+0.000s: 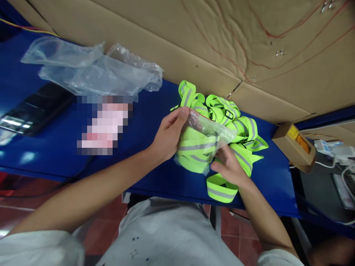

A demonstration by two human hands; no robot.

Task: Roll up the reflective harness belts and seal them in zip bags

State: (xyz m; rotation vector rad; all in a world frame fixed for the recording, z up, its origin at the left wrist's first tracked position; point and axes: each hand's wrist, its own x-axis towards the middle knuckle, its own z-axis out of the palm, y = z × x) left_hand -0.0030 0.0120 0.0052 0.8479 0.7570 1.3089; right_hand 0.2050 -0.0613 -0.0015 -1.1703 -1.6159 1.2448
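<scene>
Left hand [170, 135]: I have thumb and fingers pinching the clear bag [215, 127] at its upper left.
Right hand [229, 166]: fingers parted, at its right side.
Clear bag: frame centre, yellow-green strap [194, 151] inside.
Loose straps [245, 127]: right of centre.

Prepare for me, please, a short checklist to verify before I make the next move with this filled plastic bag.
1. Left hand holds the plastic bag at its upper edge: ok.
2. Reflective strap is inside the bag: ok, seen through the plastic.
3. Right hand has a firm grip: cannot tell; it is at the bag's side, fingers partly hidden.
4. Bag is sealed: cannot tell.
5. Loose straps are well away from the bag: not ok, they crowd it.
</scene>
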